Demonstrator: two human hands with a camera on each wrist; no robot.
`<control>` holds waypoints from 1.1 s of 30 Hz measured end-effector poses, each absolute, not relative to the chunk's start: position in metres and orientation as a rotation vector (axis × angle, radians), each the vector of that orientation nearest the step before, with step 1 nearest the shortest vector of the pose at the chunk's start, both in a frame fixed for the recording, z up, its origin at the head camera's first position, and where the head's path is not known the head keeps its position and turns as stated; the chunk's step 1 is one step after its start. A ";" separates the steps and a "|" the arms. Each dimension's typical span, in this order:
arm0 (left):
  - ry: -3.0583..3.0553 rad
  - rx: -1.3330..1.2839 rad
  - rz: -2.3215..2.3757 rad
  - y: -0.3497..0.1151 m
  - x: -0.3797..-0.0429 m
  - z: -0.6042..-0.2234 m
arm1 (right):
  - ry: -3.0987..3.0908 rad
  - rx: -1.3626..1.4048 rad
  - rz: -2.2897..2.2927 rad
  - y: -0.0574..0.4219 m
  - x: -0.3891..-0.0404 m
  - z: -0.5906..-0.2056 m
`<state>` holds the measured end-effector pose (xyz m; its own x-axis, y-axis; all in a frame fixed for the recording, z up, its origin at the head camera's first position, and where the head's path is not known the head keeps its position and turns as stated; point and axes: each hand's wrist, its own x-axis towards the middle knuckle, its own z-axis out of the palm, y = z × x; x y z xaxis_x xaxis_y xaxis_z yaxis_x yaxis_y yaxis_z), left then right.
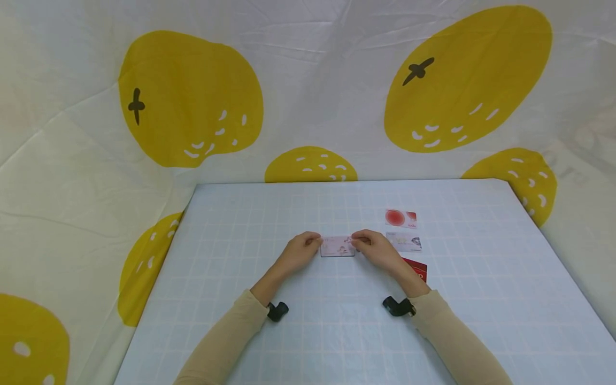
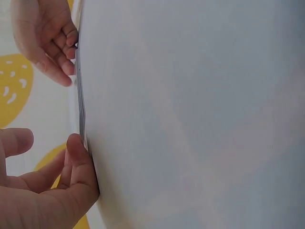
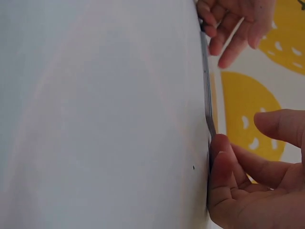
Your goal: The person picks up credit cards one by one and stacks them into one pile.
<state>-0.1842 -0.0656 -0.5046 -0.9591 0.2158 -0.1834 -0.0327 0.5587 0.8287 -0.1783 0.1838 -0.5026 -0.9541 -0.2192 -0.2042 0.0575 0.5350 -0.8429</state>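
A stack of thin cards [image 1: 337, 246] lies flat on the table between my two hands, its top card pale pink with printed figures. Layered edges of the stack [image 2: 81, 105] show in the left wrist view. My left hand [image 1: 299, 251] touches its left end with bent fingers, the thumb standing apart. At the right end, fingers of my right hand [image 1: 379, 249] rest against the edge [image 3: 208, 90], with that thumb held off in the right wrist view. Neither thumb presses on the cards there.
Right of the stack lie a white card with a red disc [image 1: 401, 218], a pale card [image 1: 404, 242] and a red card [image 1: 416, 268] partly covered by my right forearm. A pale grid-patterned cloth [image 1: 317, 331] covers the table. A fruit-printed curtain [image 1: 317, 96] hangs behind.
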 end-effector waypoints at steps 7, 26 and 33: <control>2.515 0.191 1.467 -0.061 -0.191 -0.497 | 2.480 -0.143 -1.426 0.188 -0.177 -0.492; 2.489 0.353 1.468 0.009 -0.216 -0.476 | 2.568 -0.004 -1.426 0.230 -0.190 -0.479; 2.457 0.415 1.471 0.038 -0.228 -0.472 | 2.567 0.040 -1.478 0.251 -0.194 -0.469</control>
